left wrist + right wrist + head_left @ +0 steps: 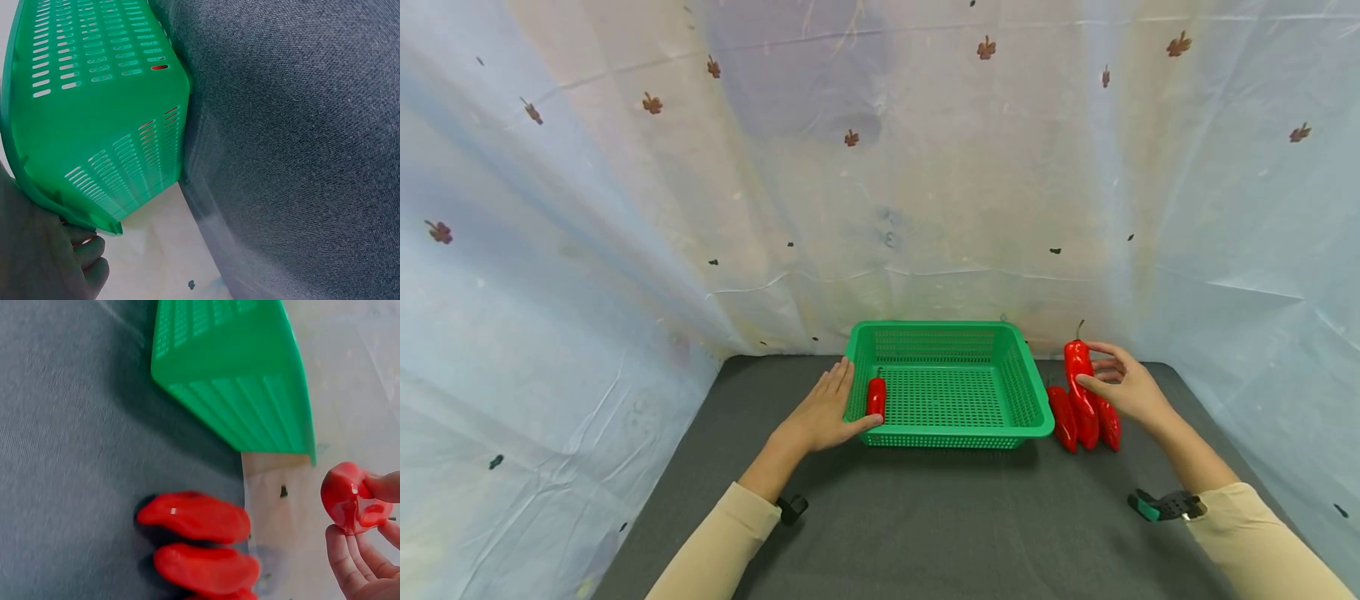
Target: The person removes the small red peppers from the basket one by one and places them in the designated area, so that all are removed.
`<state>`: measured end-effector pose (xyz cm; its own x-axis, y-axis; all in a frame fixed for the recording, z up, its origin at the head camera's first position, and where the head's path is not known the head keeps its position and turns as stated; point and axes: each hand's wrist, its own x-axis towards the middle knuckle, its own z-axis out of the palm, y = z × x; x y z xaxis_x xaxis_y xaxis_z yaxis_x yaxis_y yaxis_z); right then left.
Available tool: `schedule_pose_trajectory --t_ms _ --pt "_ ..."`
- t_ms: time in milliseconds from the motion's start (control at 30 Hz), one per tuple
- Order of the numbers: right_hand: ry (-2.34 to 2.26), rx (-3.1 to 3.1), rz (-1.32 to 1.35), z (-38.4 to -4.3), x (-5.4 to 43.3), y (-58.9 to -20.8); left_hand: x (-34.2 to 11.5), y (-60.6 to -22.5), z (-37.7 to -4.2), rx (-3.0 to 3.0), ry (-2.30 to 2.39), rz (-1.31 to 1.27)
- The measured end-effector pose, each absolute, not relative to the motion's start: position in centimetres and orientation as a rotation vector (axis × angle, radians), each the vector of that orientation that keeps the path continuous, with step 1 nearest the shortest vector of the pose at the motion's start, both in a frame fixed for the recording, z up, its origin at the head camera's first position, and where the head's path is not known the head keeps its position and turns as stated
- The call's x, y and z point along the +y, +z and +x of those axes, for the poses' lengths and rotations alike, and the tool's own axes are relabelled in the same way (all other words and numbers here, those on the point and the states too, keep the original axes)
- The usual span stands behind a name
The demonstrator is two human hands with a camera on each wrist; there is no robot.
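A green plastic basket [940,440] with slotted sides stands on the dark table. Inside it, at the left end, lies one red pepper [876,398]. My left hand [825,414] rests on the basket's front left corner, its fingers extended along the left rim and the thumb on the front rim. To the right of the basket, my right hand [1127,389] pinches a glossy red pepper [347,497] between thumb and fingers, stem upward, raised over the others. Below it, more red peppers [194,517] lie side by side on the table, partly hidden by the held one in the head view.
A dark grey cloth [925,525] covers the table. Behind and at both sides hangs a pale plastic sheet [940,208] with brown leaf marks, close to the basket's back edge. Dark bands [1165,505] are on both wrists.
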<state>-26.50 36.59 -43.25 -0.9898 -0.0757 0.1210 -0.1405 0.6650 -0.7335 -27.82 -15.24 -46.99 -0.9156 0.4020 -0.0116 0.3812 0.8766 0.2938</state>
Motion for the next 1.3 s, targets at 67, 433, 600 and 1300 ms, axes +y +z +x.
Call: schedule_pose_trajectory --t_ms 67,433,600,1300 --pt "1.237 -2.791 0.162 -26.6 37.2 -43.5 -15.2 -47.0 -27.8 2.972 0.445 0.621" --pt "1.185 -2.811 0.061 -27.1 40.3 -45.4 -15.3 -47.0 -27.8 2.971 0.461 0.628" --pt "1.149 -2.829 0.013 -27.2 41.6 -46.2 -15.3 -46.9 -27.7 2.967 0.459 0.624" --pt "1.018 -2.931 -0.145 -27.9 45.3 -49.4 -15.3 -47.2 -27.9 2.963 0.473 0.614"
